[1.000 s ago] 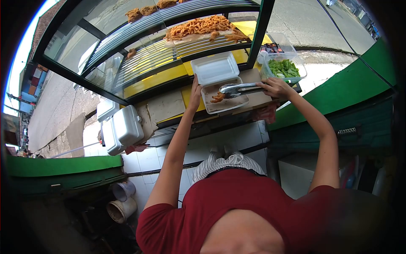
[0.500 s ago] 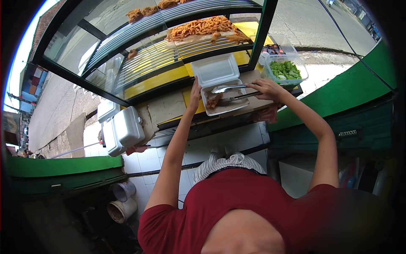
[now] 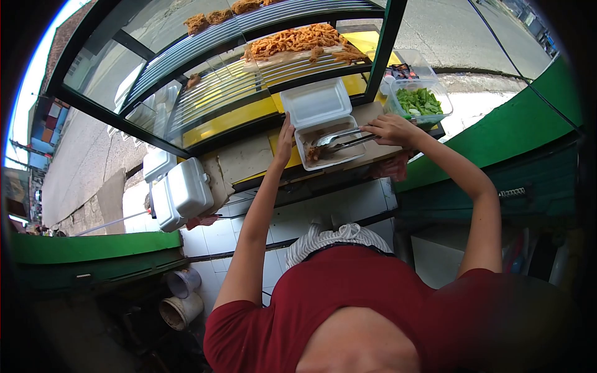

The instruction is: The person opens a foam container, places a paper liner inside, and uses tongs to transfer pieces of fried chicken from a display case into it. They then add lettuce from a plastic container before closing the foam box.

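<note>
A glass display case (image 3: 205,74) with slatted metal shelves holds heaps of crisp fried food (image 3: 298,40). Below it, on the counter, lies an open white foam box (image 3: 323,124), hinged lid up, with a brown fried piece (image 3: 313,152) inside. A clear plastic tub (image 3: 420,102) of green leaves stands beside it. The left hand (image 3: 286,140) presses flat on the box's edge. The right hand (image 3: 388,129) grips shiny metal tongs (image 3: 341,140), tips in the box.

Both arms outstretched, right hand (image 3: 388,129) clenched
</note>
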Demonstrator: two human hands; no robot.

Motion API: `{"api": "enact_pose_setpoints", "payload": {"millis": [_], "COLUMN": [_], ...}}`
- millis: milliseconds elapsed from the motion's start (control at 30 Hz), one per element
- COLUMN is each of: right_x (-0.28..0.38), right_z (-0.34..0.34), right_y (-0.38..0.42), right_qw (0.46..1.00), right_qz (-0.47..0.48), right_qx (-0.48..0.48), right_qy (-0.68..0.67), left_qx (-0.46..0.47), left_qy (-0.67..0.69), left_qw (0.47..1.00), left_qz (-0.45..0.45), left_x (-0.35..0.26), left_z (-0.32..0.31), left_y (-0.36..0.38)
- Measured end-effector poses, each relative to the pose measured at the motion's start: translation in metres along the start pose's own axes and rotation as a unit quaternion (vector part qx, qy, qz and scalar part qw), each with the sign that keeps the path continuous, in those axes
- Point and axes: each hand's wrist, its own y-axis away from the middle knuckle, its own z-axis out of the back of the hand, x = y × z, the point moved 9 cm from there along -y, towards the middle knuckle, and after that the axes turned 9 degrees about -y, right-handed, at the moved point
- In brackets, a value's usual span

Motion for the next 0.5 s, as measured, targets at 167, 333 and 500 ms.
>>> {"api": "enact_pose_setpoints", "payload": {"millis": [167,333,500], "right_x": [-0.008,-0.005,-0.011], "right_z": [0.02,0.027,0.007], "right_y": [0.0,-0.015,-0.036], "right_qw": [0.997,0.992,0.991], "right_qz": [0.046,0.099,0.113], "right_qx": [0.004,0.004,-0.019], "right_qy": [0.067,0.078,0.069], "left_qx": [-0.022,-0.043,-0.063], "left_qy": [-0.005,-0.078,-0.106], "left_qw": [0.998,0.982,0.975], "left_qz": [-0.055,-0.168,-0.186], "left_x": [0.002,-0.008,-0.014], "left_z": [0.009,0.003,0.003], "left_y": [-0.008,-0.008,-0.007]}}
